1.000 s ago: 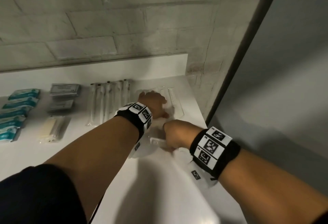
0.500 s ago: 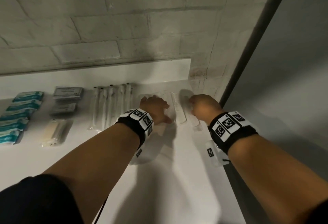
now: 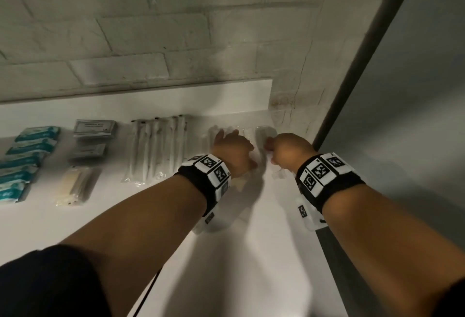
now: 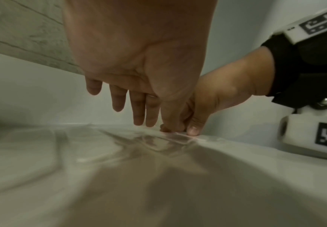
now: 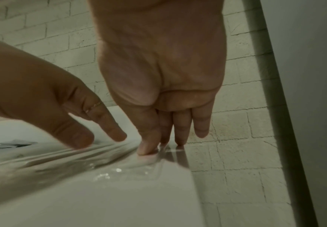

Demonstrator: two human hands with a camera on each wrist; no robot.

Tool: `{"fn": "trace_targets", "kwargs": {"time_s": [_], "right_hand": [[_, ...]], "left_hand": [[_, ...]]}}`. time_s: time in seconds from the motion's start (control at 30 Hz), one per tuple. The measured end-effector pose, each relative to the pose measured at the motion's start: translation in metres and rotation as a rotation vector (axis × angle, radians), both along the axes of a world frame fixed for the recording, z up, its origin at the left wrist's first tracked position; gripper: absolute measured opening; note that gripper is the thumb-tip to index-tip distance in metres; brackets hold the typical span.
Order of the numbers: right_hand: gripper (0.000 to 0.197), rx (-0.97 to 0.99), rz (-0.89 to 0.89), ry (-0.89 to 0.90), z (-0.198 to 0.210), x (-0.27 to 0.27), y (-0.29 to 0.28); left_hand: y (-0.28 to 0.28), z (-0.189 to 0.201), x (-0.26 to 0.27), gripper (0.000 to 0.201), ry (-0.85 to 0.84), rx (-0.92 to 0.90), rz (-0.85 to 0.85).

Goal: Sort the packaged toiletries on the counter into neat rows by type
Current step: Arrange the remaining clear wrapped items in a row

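Note:
Several clear flat packets lie side by side at the far right end of the white counter. My left hand hovers over them, fingers straight and pointing down, tips touching the plastic. My right hand is beside it at the counter's right edge. Its thumb and fingertips are bunched together and pinch the far end of one clear packet, which lies flat on the counter next to the others.
Left of the clear packets stand a row of long white wrapped items, two grey boxes, a cream packet and a column of teal packets. A tiled wall runs behind; the counter ends just right of my right hand.
My right hand carried a clear packet from the counter's front up to the far right end beside the other clear packets. The left hand stayed on the row, shifting slightly back.

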State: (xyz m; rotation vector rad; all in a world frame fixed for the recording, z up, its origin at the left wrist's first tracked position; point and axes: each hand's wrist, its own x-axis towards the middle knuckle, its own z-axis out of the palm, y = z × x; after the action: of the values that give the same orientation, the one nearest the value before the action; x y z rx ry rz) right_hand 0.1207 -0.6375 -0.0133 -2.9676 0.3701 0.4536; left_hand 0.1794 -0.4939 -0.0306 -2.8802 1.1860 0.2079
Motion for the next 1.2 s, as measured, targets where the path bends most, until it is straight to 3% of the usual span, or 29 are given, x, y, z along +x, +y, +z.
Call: {"fn": "trace_targets", "kwargs": {"time_s": [0.23,0.67,0.83,0.97,1.03,1.2], "right_hand": [[0.059,0.066,0.07,0.033,0.006,-0.003,-0.017],[0.062,0.041,0.105,0.074,0.007,-0.002,-0.02],[0.061,0.05,0.094,0.07,0.007,-0.004,-0.019],[0.062,0.152,0.044,0.012,0.009,-0.009,-0.02],[0.06,0.245,0.02,-0.071,0.013,-0.012,-0.02],[0.039,0.116,0.205,-0.117,0.014,-0.01,-0.002]], "left_hand": [[-0.01,-0.005,-0.001,0.045,0.005,0.047,0.001],[-0.01,-0.007,-0.003,0.044,0.005,0.019,0.02],[-0.01,-0.006,-0.004,0.039,0.013,0.0,0.025],[-0.002,0.0,-0.007,0.064,0.023,-0.093,0.04],[0.006,0.003,-0.004,0.061,-0.016,-0.129,0.064],[0.023,0.004,0.006,0.055,0.013,-0.034,0.149]]}}
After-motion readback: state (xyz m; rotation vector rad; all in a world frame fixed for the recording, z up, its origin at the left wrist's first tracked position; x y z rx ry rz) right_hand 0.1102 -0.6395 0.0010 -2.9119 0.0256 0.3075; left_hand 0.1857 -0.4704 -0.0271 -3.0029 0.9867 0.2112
